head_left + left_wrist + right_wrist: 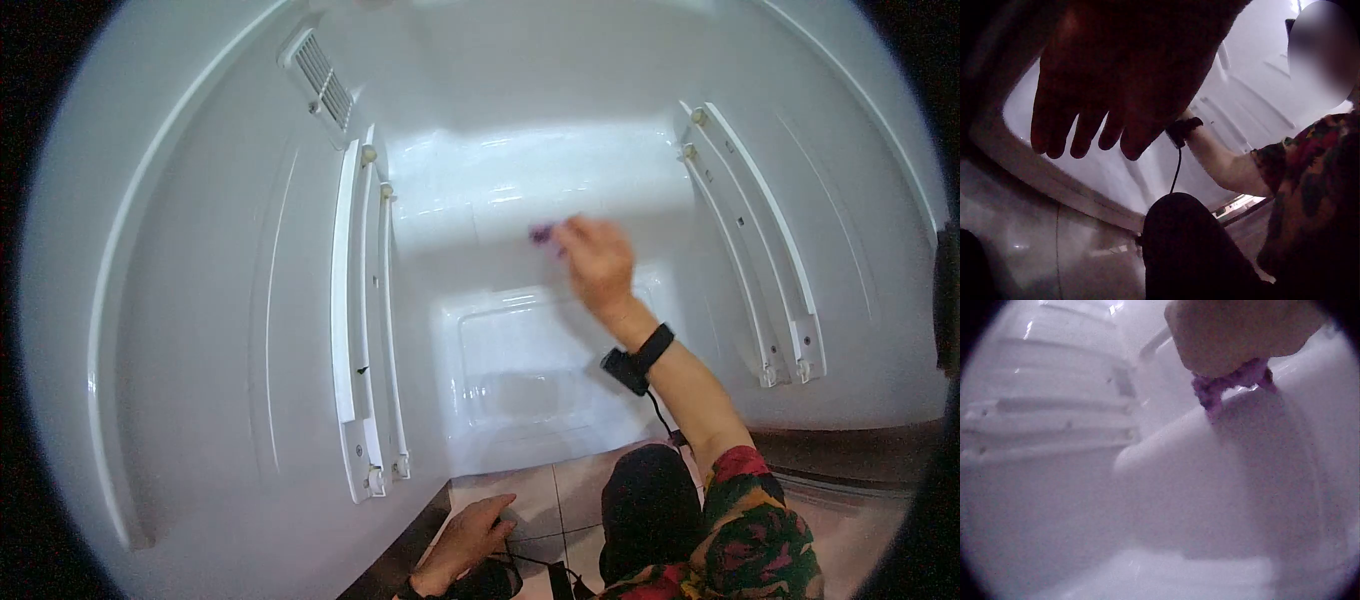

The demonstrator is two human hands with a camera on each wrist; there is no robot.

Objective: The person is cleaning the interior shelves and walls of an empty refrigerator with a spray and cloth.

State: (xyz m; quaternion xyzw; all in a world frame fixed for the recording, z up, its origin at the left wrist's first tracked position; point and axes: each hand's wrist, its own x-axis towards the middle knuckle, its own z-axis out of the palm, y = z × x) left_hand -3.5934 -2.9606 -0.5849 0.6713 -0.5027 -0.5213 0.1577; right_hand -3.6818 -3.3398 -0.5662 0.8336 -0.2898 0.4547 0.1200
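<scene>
My right hand (600, 262) is inside a white plastic-lined cabinet like a refrigerator (520, 350), over the step at its back. It grips a purple cloth (541, 234), bunched up and mostly covered by the hand. In the right wrist view, ends of the cloth (1208, 397) hang below the hand at the rounded edge of the step. Low in the head view, my left hand (470, 540) is held in front of the cabinet opening, above the tiled floor. Its fingers (1088, 128) are extended in the left wrist view, and it holds nothing.
White slide rails (350, 300) run along the left wall, with matching rails (765, 250) on the right. A slotted vent (320, 80) sits high on the left wall. The dark-clothed knee (650, 500) is close to the front edge. A cable (1176, 172) trails from the right wrist.
</scene>
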